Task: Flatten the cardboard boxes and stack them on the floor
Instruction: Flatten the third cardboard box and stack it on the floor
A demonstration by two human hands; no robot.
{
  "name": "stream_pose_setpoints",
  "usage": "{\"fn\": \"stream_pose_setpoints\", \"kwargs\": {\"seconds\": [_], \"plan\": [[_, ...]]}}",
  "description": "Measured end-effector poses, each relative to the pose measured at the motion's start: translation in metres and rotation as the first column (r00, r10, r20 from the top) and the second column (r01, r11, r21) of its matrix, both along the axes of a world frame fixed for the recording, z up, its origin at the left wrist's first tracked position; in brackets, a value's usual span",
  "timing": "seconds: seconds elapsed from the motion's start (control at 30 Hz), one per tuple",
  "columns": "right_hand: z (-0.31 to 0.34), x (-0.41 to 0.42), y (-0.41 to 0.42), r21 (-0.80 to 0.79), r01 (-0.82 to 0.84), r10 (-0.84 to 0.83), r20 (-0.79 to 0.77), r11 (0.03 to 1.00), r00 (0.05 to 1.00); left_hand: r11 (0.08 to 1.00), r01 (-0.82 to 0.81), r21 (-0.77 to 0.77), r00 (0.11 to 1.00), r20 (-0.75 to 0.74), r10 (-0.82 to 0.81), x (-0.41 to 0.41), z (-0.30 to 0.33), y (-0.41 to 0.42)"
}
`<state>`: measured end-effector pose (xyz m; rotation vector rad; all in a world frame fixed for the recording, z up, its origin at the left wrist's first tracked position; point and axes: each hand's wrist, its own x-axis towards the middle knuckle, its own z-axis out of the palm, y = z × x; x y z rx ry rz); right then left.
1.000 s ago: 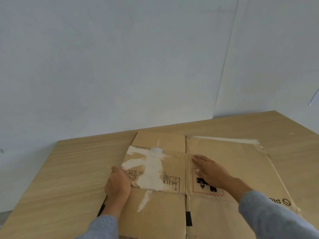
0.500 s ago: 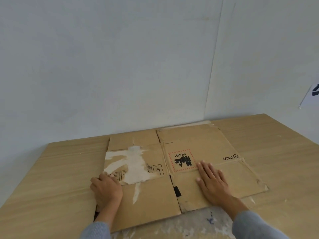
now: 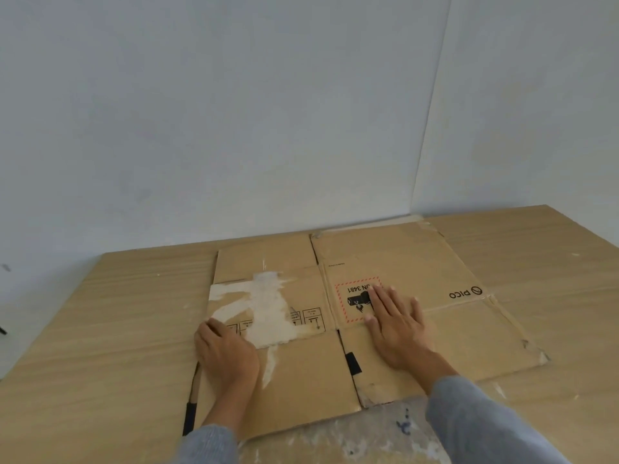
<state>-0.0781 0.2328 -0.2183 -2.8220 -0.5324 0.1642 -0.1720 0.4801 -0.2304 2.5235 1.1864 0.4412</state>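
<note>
A flattened brown cardboard box (image 3: pixel 418 262) lies on the wooden floor (image 3: pixel 100 329), its far edge close to the wall. It has a white torn patch on its left panel and a red-bordered UN 3481 label and a PICO logo on its right panel. My left hand (image 3: pixel 226 353) sits at the box's left edge with its fingers curled over that edge. My right hand (image 3: pixel 397 324) lies flat on the right panel, palm down, fingers straight, with the fingertips over the red label.
White walls (image 3: pixel 234 112) meet in a corner behind the box. A paint-stained patch of floor (image 3: pixel 368 437) lies just in front of the box's near edge. Bare wooden floor extends to the left and right of the box.
The box now lies farther from me, near the wall. My right hand has slid forward onto the red label. My left hand stays at the left edge.
</note>
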Motion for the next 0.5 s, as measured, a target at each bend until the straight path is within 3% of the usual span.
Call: {"fn": "stream_pose_setpoints", "kwargs": {"seconds": [0.17, 0.23, 0.33, 0.4, 0.5], "plan": [[0.003, 0.009, 0.003, 0.005, 0.002, -0.002, -0.003, 1.000, 1.000, 0.998, 0.046, 0.039, 0.998, -0.040, -0.044, 0.004, 0.001, 0.000], [0.011, 0.020, 0.007, 0.021, 0.001, -0.002, 0.037, 1.000, 0.999, 0.959, 0.239, 0.154, 0.969, -0.094, -0.227, 0.005, 0.001, 0.000], [0.018, 0.039, 0.012, 0.054, 0.023, -0.024, 0.030, 0.998, 0.999, 0.794, 0.532, 0.293, 0.846, -0.203, -0.493, 0.018, 0.000, 0.004], [0.019, 0.052, 0.014, 0.040, 0.053, -0.052, -0.003, 0.998, 0.999, 0.739, 0.617, 0.270, 0.787, -0.176, -0.592, 0.032, 0.001, 0.008], [0.010, 0.058, 0.013, 0.030, 0.095, -0.095, 0.009, 0.995, 0.995, 0.729, 0.660, 0.181, 0.749, -0.083, -0.657, 0.057, 0.006, 0.008]]}}
